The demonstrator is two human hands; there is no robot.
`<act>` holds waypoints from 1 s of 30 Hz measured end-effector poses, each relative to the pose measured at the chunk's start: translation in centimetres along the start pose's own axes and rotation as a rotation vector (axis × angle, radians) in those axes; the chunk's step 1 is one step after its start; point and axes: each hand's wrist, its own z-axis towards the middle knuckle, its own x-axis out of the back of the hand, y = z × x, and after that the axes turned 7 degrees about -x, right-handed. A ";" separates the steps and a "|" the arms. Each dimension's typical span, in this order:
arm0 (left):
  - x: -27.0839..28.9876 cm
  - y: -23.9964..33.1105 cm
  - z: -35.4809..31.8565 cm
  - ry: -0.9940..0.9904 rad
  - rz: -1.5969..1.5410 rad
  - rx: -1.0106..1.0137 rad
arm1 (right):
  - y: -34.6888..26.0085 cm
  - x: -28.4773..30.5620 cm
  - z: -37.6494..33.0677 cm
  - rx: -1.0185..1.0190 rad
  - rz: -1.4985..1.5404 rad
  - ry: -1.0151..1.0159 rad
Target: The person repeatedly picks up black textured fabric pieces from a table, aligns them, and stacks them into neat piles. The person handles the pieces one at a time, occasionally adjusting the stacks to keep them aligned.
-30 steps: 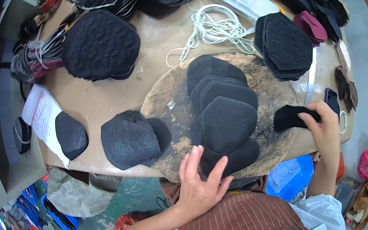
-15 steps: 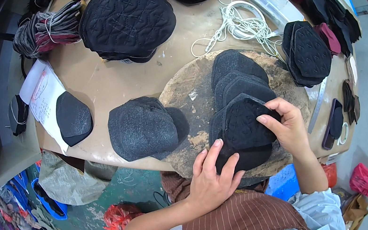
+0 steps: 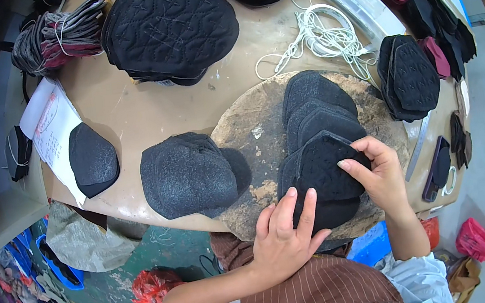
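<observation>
A black quilted fabric piece (image 3: 327,167) with rounded corners lies on top of overlapping dark grey pieces (image 3: 315,95), fanned over a round wooden block (image 3: 244,120). My right hand (image 3: 384,179) pinches its right edge between thumb and fingers. At the lower left of the quilted piece, my left hand (image 3: 281,240) has its fingers spread, with the fingertips touching the fabric. A smooth black piece (image 3: 339,211) shows beneath, toward me. Left of the fan, a stack of dark grey pieces (image 3: 180,176) straddles the block's edge and the table.
Larger quilted pieces (image 3: 167,28) are piled at the back. White cord (image 3: 325,32) lies coiled beside a clear plastic box (image 3: 359,5). A quilted stack (image 3: 410,76), a metal ruler (image 3: 417,147) and a phone (image 3: 436,169) sit right. Paper (image 3: 51,127) lies left under a dark piece (image 3: 93,158).
My left hand has drawn slightly down and toward me on the fabric, its fingers bent a little differently. My right hand keeps its pinch. The whole view has shifted slightly.
</observation>
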 end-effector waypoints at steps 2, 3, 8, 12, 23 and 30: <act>0.0 -0.1 0.1 -0.002 0.014 -0.008 | 0.0 0.0 0.1 -0.011 -0.003 0.000; -0.1 -0.1 0.1 -0.002 0.020 -0.012 | -0.2 0.0 0.1 -0.020 -0.009 -0.005; -0.2 -0.2 0.4 -0.048 0.047 -0.026 | -0.6 0.1 0.4 0.017 -0.060 -0.022; 0.9 -0.9 3.3 -0.178 0.051 -0.104 | -0.8 0.0 0.5 -0.005 -0.067 -0.011; 1.3 -0.3 7.6 -0.235 -0.001 -0.032 | -2.1 2.0 0.8 -0.255 -0.239 0.043; 3.7 -2.5 7.5 0.152 -0.252 -0.052 | -0.6 2.3 -2.5 0.609 -0.258 0.154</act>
